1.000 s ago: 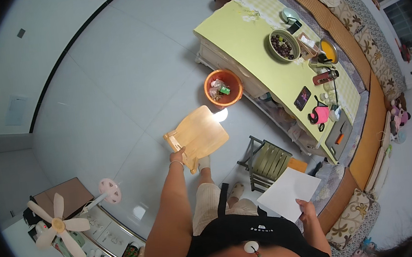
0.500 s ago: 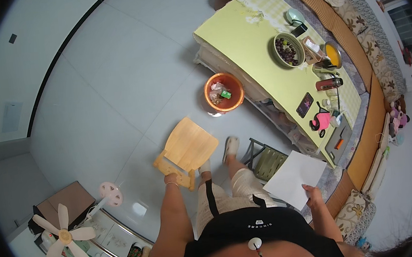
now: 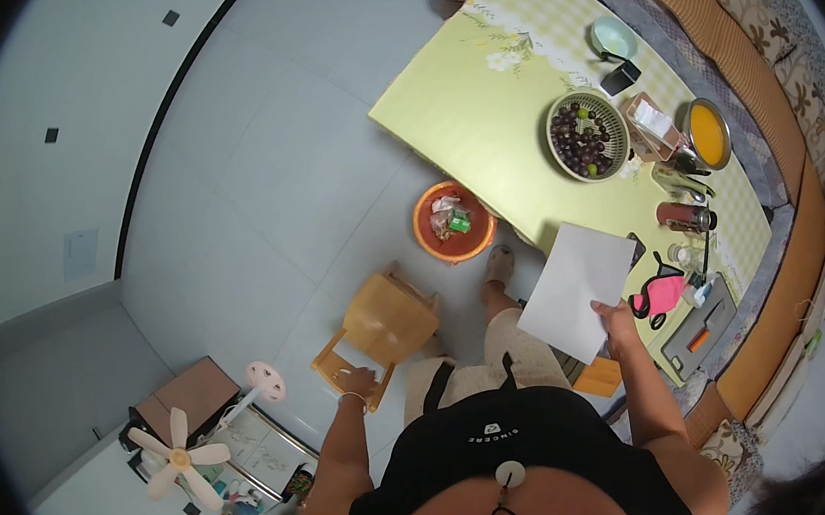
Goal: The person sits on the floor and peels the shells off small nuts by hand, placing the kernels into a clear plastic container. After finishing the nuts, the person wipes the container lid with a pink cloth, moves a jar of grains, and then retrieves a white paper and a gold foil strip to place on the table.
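Down at the left, my left hand [image 3: 355, 381] is closed on the back rail of a small wooden chair [image 3: 391, 318]. The chair looks tilted, with a leg showing beyond its seat. My right hand [image 3: 616, 322] grips the near right edge of a flat white sheet [image 3: 578, 290], thumb on top and the other fingers hidden beneath. That sheet is held over the near edge of the table [image 3: 478, 115] and partly covers a phone [image 3: 638, 249].
An orange bin [image 3: 421, 241] with rubbish stands beside the table. On the table are a basket [image 3: 556, 157] of grapes, an orange-filled bowl [image 3: 708, 135], a dark red bottle [image 3: 685, 217], a pink item [image 3: 663, 295] and a grey board [image 3: 679, 355]. A white fan [image 3: 181, 461] stands at left.
My body has come closer to the table. The white sheet has moved forward over the table's edge. The chair has tilted, with my left hand still on its back. The green folding stool has gone from sight.
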`<state>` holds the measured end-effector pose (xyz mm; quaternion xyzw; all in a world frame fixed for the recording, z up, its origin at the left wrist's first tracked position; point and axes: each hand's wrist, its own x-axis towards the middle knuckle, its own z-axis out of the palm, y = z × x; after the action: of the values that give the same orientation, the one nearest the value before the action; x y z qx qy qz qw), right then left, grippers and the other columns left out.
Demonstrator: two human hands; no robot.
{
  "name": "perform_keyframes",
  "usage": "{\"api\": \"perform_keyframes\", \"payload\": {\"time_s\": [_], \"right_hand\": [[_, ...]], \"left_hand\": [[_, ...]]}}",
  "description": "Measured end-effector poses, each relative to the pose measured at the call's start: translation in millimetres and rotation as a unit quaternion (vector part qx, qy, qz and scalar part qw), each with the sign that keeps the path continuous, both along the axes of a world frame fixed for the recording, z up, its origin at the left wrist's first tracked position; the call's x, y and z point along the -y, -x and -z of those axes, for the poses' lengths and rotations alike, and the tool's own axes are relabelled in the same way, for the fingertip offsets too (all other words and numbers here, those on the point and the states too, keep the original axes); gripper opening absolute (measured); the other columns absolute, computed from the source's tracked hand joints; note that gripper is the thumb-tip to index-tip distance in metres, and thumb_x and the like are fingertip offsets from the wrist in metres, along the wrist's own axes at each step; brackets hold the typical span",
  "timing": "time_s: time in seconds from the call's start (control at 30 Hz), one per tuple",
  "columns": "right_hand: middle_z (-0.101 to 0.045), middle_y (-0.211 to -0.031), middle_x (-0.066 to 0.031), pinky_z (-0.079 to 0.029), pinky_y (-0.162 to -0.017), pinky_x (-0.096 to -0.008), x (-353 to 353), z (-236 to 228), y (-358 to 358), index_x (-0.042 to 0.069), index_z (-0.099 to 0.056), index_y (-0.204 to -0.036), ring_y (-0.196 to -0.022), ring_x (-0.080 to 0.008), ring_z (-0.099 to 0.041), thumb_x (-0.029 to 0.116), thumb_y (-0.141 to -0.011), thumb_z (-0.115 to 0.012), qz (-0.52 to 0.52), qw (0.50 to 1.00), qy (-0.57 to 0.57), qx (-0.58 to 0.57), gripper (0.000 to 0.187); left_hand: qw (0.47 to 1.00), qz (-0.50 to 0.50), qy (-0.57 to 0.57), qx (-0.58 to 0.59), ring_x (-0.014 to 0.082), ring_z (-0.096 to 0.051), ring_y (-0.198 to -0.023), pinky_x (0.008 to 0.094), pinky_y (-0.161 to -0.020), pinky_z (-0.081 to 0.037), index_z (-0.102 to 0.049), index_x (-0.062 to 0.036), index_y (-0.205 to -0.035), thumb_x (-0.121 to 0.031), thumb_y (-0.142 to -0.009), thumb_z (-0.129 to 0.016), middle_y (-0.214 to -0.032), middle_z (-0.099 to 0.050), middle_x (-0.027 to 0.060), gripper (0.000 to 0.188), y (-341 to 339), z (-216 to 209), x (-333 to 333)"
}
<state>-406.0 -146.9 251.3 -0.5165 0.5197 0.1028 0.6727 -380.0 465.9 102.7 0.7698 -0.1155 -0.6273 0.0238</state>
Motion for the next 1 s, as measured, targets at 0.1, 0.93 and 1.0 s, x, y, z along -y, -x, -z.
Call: {"api": "perform_keyframes", "payload": {"time_s": [0.1, 0.93, 1.0], "right_hand": [[-0.066, -0.105, -0.0107, -0.05, -0.082, -0.0337, 30.7, 2.8, -14.5, -0.003, -0.057, -0.119, -0.088, -0.0212, -0.063, 0.003, -0.084, -0.062, 0.027, 0.999, -0.02, -0.001, 0.035], [-0.068, -0.098, -0.0053, -0.049, -0.08, -0.0292, -86.2, 39.9, -123.7, -0.002, -0.065, -0.111, -0.087, -0.0143, -0.061, 0.006, -0.087, -0.063, 0.111, 0.993, 0.03, -0.029, 0.025], [-0.068, -0.099, -0.0053, -0.048, -0.082, -0.0292, -108.9, 36.2, -154.1, -0.001, -0.064, -0.112, -0.09, -0.0142, -0.06, 0.007, -0.087, -0.063, 0.108, 0.993, 0.013, -0.05, 0.026]], "left_hand": [[0.722, -0.625, 0.168, -0.245, 0.0224, -0.066, -0.091, 0.0366, -0.071, -0.056, -0.06, -0.0063, -0.116, -0.027, -0.086, -0.063, -0.111, -0.064, 0.0099, 0.036, -3.6, 4.7, 30.6], [0.895, -0.05, 0.084, -0.435, 0.0185, -0.057, -0.109, 0.0333, -0.098, -0.042, -0.061, 0.0011, -0.12, -0.017, -0.09, -0.059, -0.114, -0.066, 0.0123, 0.035, -395.3, -113.1, 141.4], [0.881, 0.02, 0.068, -0.468, 0.0196, -0.057, -0.11, 0.034, -0.1, -0.041, -0.06, 0.0014, -0.121, -0.019, -0.091, -0.059, -0.116, -0.065, 0.0143, 0.037, -423.9, -98.2, 140.0]]}}
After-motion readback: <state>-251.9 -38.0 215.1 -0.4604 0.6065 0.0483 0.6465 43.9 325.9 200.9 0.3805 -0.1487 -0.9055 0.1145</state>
